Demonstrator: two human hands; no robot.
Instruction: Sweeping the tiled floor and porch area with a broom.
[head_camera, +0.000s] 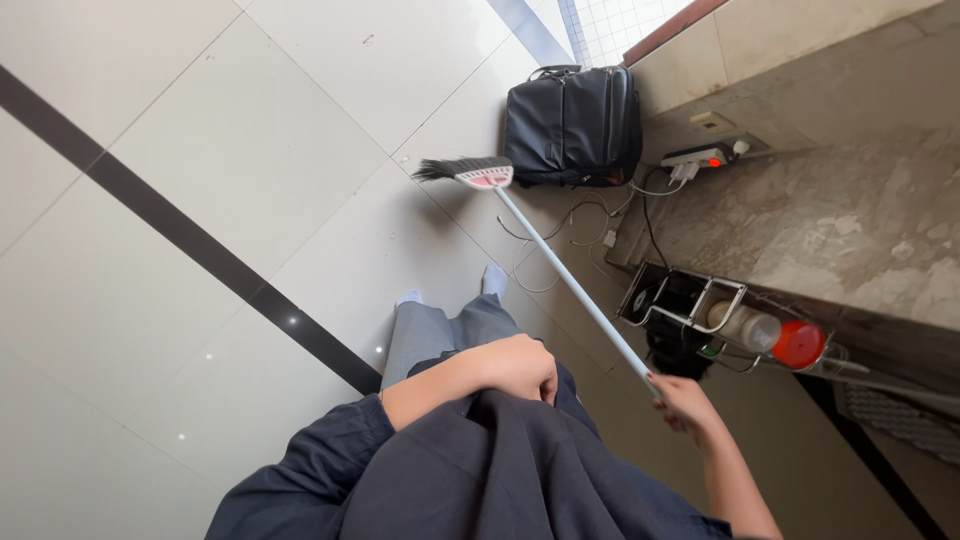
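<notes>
Right hand: the right hand (683, 402) grips the upper end of the broom handle (575, 290), fingers curled around the pale pole.
Left hand: the left hand (515, 368) rests against the person's dark top at the waist, fingers folded into a loose fist, holding nothing that shows.
Broom: the broom head (470, 171), with dark bristles and a pink and white base, sits on the floor (200, 180) ahead of the person's feet, just beside the backpack.
Backpack: a black backpack (572, 125) stands against the wall.
Power strip: a white power strip (697, 156) with a red light lies by the wall, cables trailing onto the floor.
Rack: a metal rack (685, 300) holds a bottle with a red cap (770, 333).
</notes>
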